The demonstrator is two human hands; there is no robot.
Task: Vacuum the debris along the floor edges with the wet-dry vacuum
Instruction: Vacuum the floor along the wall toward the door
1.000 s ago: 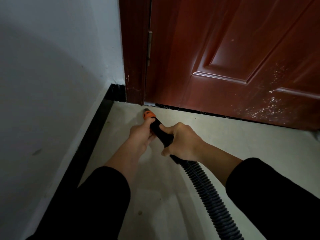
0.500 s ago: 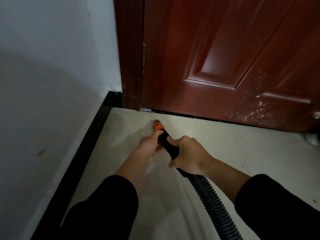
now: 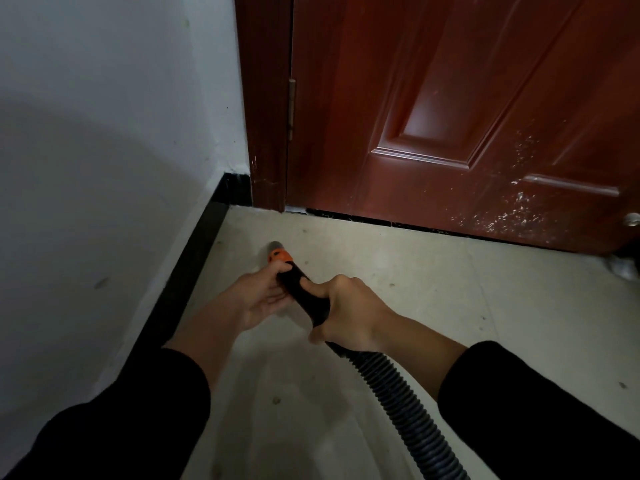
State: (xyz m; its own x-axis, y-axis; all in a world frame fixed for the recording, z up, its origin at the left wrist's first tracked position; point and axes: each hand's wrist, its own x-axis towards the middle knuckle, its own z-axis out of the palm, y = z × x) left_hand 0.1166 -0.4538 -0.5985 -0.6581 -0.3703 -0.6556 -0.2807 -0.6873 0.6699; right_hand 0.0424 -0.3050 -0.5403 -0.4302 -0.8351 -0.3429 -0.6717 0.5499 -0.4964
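A black vacuum nozzle [image 3: 302, 289] with an orange collar [image 3: 279, 256] points at the pale tiled floor [image 3: 415, 271], short of the corner. My right hand [image 3: 349, 311] grips the nozzle's black handle from the right. My left hand [image 3: 263, 296] holds the nozzle just behind the orange collar, thumb on top. The ribbed black hose [image 3: 412, 414] runs from the handle down to the lower right and out of frame. Small specks of debris [image 3: 391, 285] dot the floor and lie along the gap under the door. The vacuum body is out of view.
A white wall [image 3: 104, 168] with a black skirting board [image 3: 187, 278] runs along the left. A reddish-brown door [image 3: 450, 116] and its frame [image 3: 266, 133] close off the far side. A grey object [image 3: 623, 268] lies by the door at the right edge.
The nozzle and both hands have pulled back from the door-frame corner toward me. The tip now sits farther from the door gap, along the skirting side.
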